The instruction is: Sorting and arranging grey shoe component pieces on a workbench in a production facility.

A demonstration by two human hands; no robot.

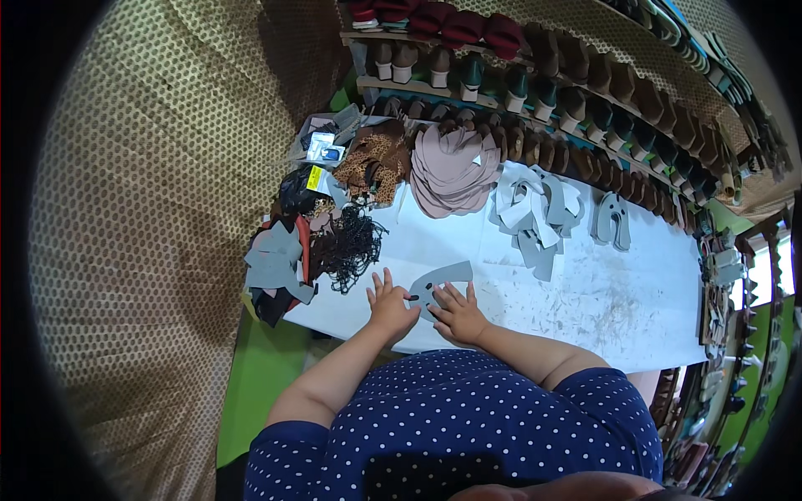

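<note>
A flat grey shoe-upper piece, pointed at its far right end, lies on the white-covered table in front of me. Two small black marks or bits show on it between my hands; I cannot tell exactly what they are. My left hand rests at the piece's left edge, fingers spread, with its thumb side beside one black bit. On the piece's near right part lies my right hand, its fingers stretched out and apart. Part of the grey piece is hidden under the right fingers.
Black stringy strips and stacked grey pieces lie at the left. Behind are leopard-print pieces, a pink pile, white and grey cutouts and grey curved pieces. Racks of heeled shoe forms line the back.
</note>
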